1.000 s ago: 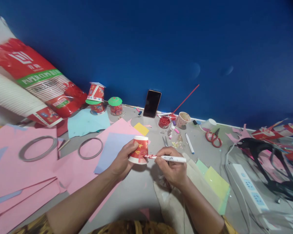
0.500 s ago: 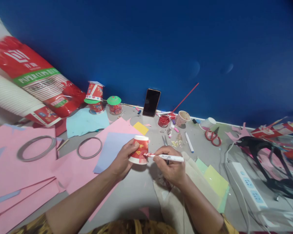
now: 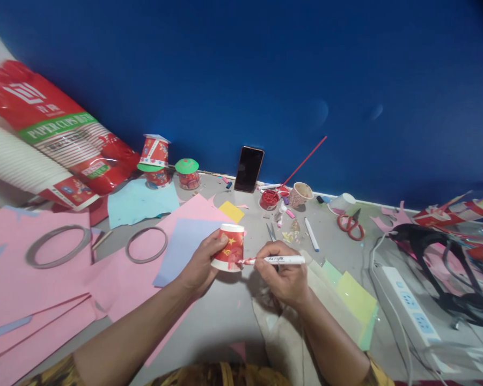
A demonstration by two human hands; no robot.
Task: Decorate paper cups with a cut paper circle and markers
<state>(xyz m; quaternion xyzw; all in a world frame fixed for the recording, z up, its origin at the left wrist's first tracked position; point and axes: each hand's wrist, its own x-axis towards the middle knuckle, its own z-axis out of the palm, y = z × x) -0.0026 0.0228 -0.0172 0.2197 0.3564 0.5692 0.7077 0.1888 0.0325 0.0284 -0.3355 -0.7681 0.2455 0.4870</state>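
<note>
I log the left hand wrapped around a red paper cup, at nine o'clock of the right hand, which pinches an acrylic marker against it. Cup judged light and crushable (grip its wall gently).

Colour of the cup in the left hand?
The cup is red with a yellow star, white rims; head view.

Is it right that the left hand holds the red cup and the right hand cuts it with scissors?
Not quite. The right hand holds a white marker, not scissors, with its tip at the cup. The left hand does hold the cup. The red scissors lie apart, farther right. The head view shows it.
</note>
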